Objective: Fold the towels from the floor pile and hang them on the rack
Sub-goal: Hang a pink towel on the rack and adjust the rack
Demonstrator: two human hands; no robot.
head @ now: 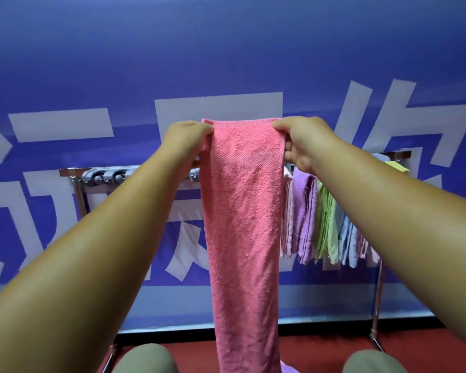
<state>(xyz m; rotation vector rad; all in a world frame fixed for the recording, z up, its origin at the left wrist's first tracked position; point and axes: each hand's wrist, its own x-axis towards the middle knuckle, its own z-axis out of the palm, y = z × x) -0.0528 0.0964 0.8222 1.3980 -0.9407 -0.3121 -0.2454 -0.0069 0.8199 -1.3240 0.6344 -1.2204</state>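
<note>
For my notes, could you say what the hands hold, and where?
The left hand and right hand pinch the pink towel by its top corners.

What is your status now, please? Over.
Left hand, right hand pinch pink towel top corners. Towel hangs narrow, before rack. Hung towels fill rack's right part.

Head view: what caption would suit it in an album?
Left hand and right hand pinch the top corners of a pink towel before a rack hung with pastel towels.

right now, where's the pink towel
In the head view's centre, the pink towel hangs from its top corners, pinched by the left hand and right hand, in front of the rack and left of the purple towel hung there.
</note>
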